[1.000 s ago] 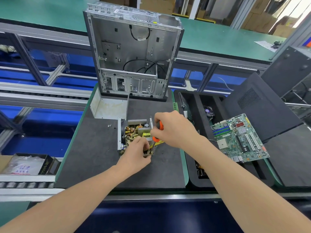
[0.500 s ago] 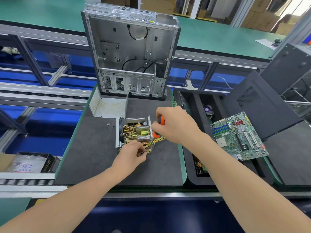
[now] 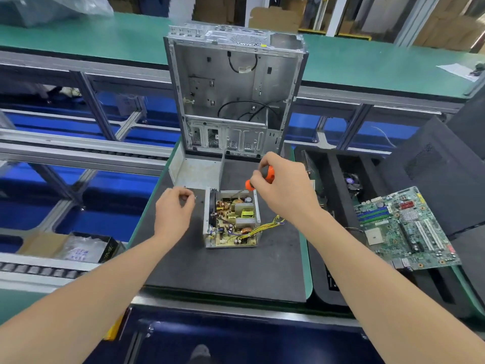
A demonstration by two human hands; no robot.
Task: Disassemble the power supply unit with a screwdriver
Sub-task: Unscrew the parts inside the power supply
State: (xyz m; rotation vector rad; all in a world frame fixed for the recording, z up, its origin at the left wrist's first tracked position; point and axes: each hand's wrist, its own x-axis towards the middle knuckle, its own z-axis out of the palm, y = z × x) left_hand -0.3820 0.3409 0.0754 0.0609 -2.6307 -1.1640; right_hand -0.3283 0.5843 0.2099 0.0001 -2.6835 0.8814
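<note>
On the dark mat (image 3: 223, 271), just near of the gutted computer case (image 3: 236, 88), the power supply unit (image 3: 232, 219) sits open-topped. Its circuit board, coils and heat sinks are exposed, and a bundle of yellow wires (image 3: 265, 227) spills out of its right side. A bent metal cover (image 3: 195, 173) stands just beyond its far-left corner.

The right hand (image 3: 283, 185) is wrapped firmly round the orange handle of the screwdriver (image 3: 249, 184). The shaft slants down-left toward the far edge of the unit.

The left hand (image 3: 174, 208) hovers over the mat just left of the unit, apart from it, with its fingers curled in. Whether they pinch something small, such as a screw, I cannot tell.

The unit looks dense for its size, judging by the transformers and the finned metal packed inside. The sheet-metal shell should be stiff, though its cut edges are probably sharp. The board and its upright components look fragile, and the wires are floppy and give no purchase. The safe hold is probably on the outer walls, with the left palm against the near-left side to stop the box sliding or twisting under the driver. Fingers should stay off the capacitors and coils.

A motherboard (image 3: 401, 229) lies well off to the right.
</note>
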